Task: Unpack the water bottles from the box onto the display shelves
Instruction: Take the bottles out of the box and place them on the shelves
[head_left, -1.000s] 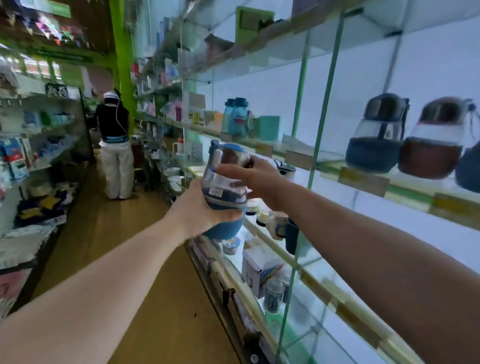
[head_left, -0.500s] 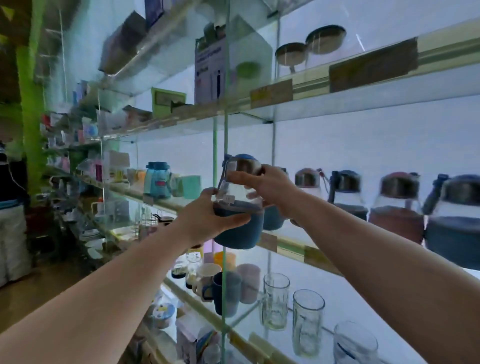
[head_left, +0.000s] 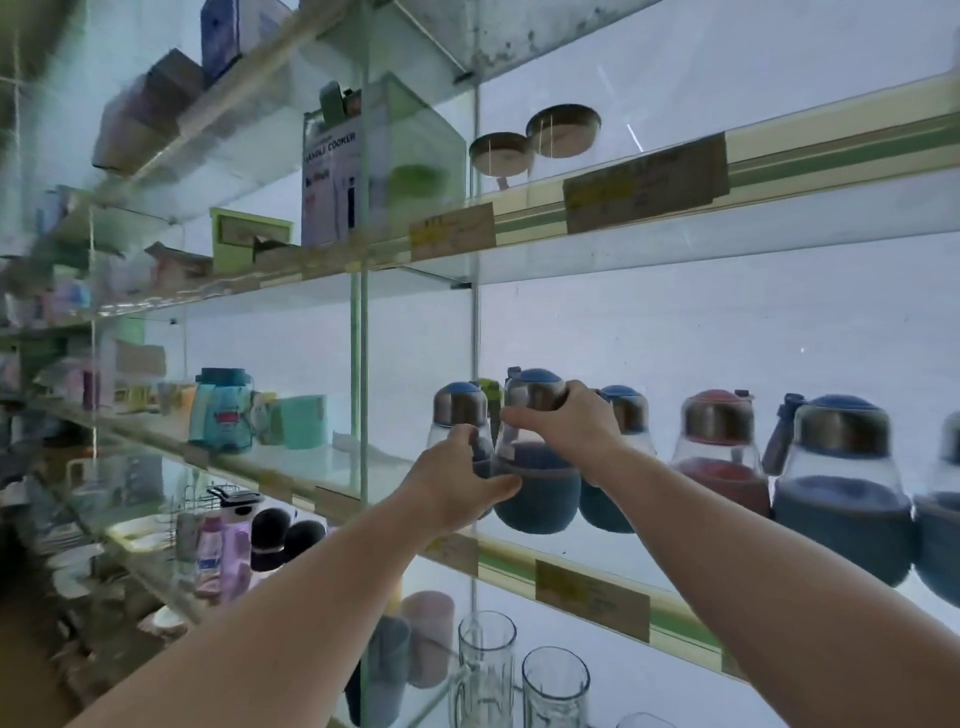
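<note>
A round glass water bottle (head_left: 540, 488) with a blue sleeve, steel collar and blue cap is held by both hands at the front edge of the middle glass shelf (head_left: 571, 564). My left hand (head_left: 457, 483) grips its lower left side. My right hand (head_left: 566, 423) wraps its neck from the right. More bottles of the same kind stand in a row on this shelf: a blue one (head_left: 460, 410) just behind on the left, another blue one (head_left: 626, 415) behind my right hand, a red one (head_left: 719, 452) and a large blue one (head_left: 841, 483) to the right. The box is out of view.
A vertical glass divider (head_left: 362, 364) stands just left of the bottles. Teal cups and a printed bottle (head_left: 221, 410) sit further left on the same shelf. Glass mugs (head_left: 485, 665) stand on the shelf below; boxes and round lids (head_left: 563, 130) rest on the shelf above.
The bottle has travelled up and to the right, from beside the aisle to the middle shelf among the other bottles. My view has turned from the aisle toward the shelves.
</note>
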